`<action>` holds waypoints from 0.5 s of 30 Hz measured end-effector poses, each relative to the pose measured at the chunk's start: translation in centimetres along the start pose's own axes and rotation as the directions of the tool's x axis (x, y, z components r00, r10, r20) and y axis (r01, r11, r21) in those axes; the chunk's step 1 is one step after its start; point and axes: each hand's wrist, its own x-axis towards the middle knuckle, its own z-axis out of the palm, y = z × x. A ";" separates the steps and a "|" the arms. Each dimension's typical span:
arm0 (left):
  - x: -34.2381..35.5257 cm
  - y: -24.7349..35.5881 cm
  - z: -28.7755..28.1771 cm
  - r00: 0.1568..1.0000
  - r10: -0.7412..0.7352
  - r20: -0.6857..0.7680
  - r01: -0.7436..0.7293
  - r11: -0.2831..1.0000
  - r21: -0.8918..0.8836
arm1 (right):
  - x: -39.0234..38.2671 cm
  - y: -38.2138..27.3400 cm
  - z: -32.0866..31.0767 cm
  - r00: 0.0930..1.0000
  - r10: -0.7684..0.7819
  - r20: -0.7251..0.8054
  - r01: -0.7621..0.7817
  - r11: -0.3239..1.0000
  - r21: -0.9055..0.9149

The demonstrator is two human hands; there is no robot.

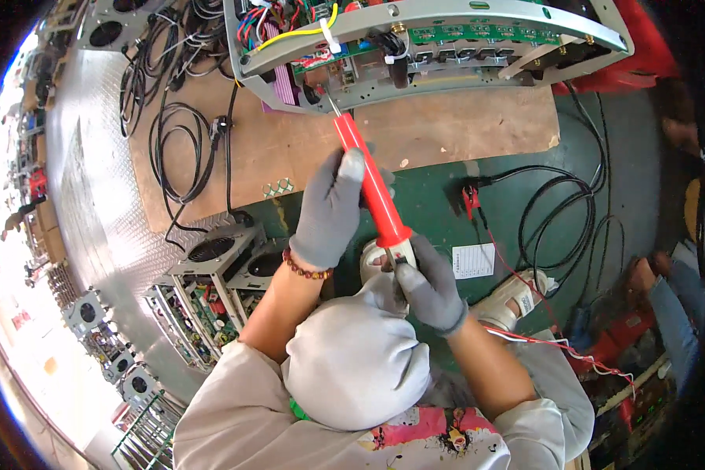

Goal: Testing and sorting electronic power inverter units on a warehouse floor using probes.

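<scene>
My left hand (335,200), in a grey glove, is closed round the long red barrel (372,184) of a tool with a thin metal tip. That tip (332,104) points at the lower inside of an open metal chassis (399,96) with circuit boards and wiring; whether it touches anything is unclear. My right hand (423,286), also gloved, grips the tool's white lower end (398,251), where a small dark metal piece shows. A brown board (478,129) lies beneath the chassis.
Coiled black cables (172,153) lie at left and right, a red clip (471,200) and white card (473,261) on the green surface. Fan units (211,249) stand lower left. Shoes (509,301) show below. Red equipment (611,345) and blue-grey pieces (670,313) are at right.
</scene>
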 end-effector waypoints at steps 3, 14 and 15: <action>1.3 -0.6 -0.2 0.999 0.028 -0.045 -0.029 0.999 -0.021 | 1.1 -0.4 0.5 0.999 0.046 -0.007 -0.045 0.994 0.101; 3.8 -1.7 -0.5 0.993 0.030 -0.118 -0.035 0.999 -0.041 | 2.9 -1.9 -0.2 0.986 0.168 0.020 -0.168 0.952 0.257; 4.0 -2.1 -0.7 0.993 0.035 -0.109 -0.040 0.998 -0.042 | 2.9 -1.5 -0.2 0.991 0.128 0.026 -0.131 0.969 0.209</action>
